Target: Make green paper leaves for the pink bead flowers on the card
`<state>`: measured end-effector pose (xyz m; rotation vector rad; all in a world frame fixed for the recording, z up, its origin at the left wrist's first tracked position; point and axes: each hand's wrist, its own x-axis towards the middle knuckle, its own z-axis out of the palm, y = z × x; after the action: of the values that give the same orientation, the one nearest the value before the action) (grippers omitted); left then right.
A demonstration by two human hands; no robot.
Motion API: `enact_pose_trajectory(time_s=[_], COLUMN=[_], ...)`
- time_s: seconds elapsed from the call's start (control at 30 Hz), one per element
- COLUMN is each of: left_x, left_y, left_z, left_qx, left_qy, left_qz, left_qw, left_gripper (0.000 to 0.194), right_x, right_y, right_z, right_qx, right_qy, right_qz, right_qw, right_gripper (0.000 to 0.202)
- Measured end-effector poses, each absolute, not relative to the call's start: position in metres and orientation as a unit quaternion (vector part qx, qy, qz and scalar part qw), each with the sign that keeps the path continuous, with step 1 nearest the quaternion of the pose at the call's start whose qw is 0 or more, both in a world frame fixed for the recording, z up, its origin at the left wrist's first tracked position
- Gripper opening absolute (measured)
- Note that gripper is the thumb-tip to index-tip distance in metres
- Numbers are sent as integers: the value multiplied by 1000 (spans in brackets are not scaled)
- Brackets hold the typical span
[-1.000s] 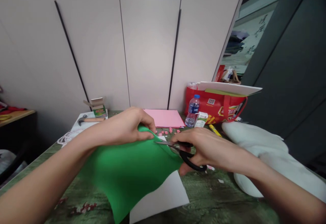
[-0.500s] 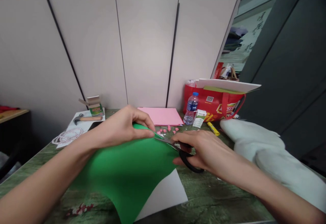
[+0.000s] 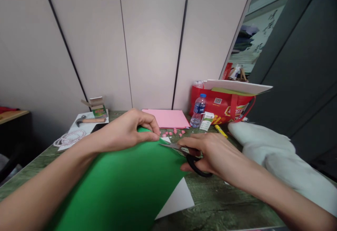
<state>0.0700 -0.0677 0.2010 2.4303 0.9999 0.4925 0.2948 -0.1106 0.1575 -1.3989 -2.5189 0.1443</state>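
A large sheet of green paper (image 3: 123, 182) bends over the table, its upper edge pinched between the thumb and fingers of my left hand (image 3: 137, 127). My right hand (image 3: 207, 152) grips black-handled scissors (image 3: 195, 166), whose blades lie across the green paper's top edge, pointing at my left fingertips. A narrow green strip curls up beside the blades. Under the green paper a white sheet (image 3: 179, 199) is partly hidden. Small pink pieces (image 3: 175, 131) are scattered just beyond the scissors.
Pink paper (image 3: 168, 118) lies at the back by the cabinet doors. A water bottle (image 3: 198, 111), a small carton (image 3: 206, 121), a red bag (image 3: 223, 106) and a yellow tube (image 3: 221, 131) stand or lie right of it. A hammer (image 3: 91, 120) and beaded loops (image 3: 68, 138) rest at left.
The green sheet's lower part has swung down and spread toward me, covering more of the white sheet. Both hands stay nearly in place, still holding the paper and scissors.
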Motion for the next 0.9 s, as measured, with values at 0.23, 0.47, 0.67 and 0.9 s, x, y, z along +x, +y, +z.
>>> enact_pose_trajectory(time_s=[0.23, 0.47, 0.67, 0.9], left_x=[71, 72, 72, 71], left_y=[-69, -73, -73, -72], left_z=[199, 198, 195, 187], left_qx=[881, 866, 857, 841], left_qy=[362, 356, 353, 357], left_qz=[189, 206, 219, 248], left_qw=[238, 285, 306, 322], left_gripper=[10, 11, 14, 20], right_x=[297, 300, 300, 299], right_y=[-113, -115, -114, -111], right_z=[154, 147, 141, 138], right_qx=[-491, -483, -469, -482], right_qy=[-856, -851, -851, -846], right_qz=[68, 84, 88, 83], right_qw=[149, 187, 220, 212], right_gripper=[15, 19, 21, 24])
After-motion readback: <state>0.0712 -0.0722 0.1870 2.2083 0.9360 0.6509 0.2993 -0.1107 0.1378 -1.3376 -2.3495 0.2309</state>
